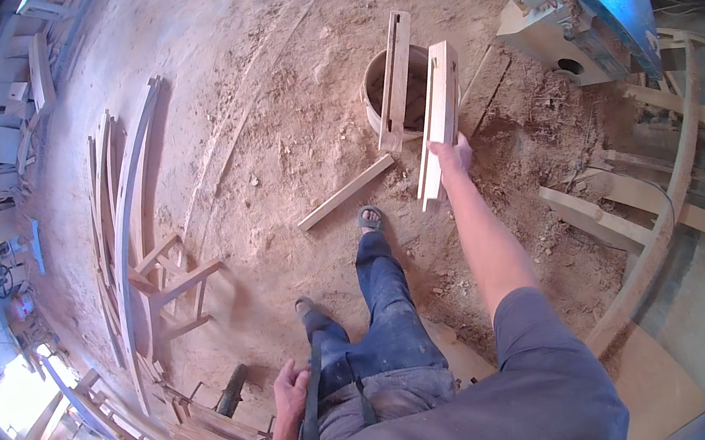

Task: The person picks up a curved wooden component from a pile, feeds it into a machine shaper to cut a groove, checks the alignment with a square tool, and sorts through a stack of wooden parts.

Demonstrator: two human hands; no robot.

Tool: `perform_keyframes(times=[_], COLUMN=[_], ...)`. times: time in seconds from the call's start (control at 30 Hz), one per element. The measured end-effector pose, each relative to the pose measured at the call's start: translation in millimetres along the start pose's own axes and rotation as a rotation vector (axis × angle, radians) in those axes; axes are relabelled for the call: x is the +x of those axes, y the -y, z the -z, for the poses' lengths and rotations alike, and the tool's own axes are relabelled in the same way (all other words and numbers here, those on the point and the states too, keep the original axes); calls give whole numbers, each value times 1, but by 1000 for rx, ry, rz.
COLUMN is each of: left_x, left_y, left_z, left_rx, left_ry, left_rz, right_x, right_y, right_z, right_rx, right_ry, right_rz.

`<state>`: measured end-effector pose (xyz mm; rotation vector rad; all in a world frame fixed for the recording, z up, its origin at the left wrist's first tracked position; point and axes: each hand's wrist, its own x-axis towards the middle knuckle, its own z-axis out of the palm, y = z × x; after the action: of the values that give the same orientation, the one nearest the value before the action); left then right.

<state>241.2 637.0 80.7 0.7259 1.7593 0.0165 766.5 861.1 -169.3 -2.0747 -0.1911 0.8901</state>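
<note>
Hidden first: the far side of my right hand (pixel 453 157) is behind the wood it grips, so most of those fingers are out of sight. The inside of the round bucket (pixel 371 109) is partly covered by wood, its contents shadowy. At the lower left, stacked timber (pixel 212 439) is hard to sort into separate pieces, and the edges fade into black.

My right fingers are closed around a pale, grooved wooden bar (pixel 441 101), the thumb across its near face; I cannot tell whether it is one piece or two together. They grip its lower half, and most of its length extends beyond them, upright beside the bucket. A slotted wooden piece (pixel 395 81) stands at the bucket, left of the bar. My left hand (pixel 289 395) is near my thigh, fingers loosely curled beside a dark strap (pixel 313 403); I cannot tell whether they touch it.
</note>
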Motion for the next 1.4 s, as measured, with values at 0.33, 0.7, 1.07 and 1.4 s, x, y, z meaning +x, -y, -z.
perform_keyframes(times=[0.33, 0.7, 1.07, 1.4], left_x=[5, 38, 28, -19], left_y=[-12, -73, -39, 134], left_z=[-13, -24, -28, 39], left_rx=[-63, -6, -161, -213], left_ry=[-11, 46, 8, -226], left_rz=[204, 98, -73, -319], right_x=[93, 58, -106, -255], right_y=[-43, -53, -130, -101], right_z=[-60, -50, 7, -32], right_rx=[-512, -590, -793, -992], right_ry=[136, 249, 517, 839], right_rz=[110, -29, -94, 404])
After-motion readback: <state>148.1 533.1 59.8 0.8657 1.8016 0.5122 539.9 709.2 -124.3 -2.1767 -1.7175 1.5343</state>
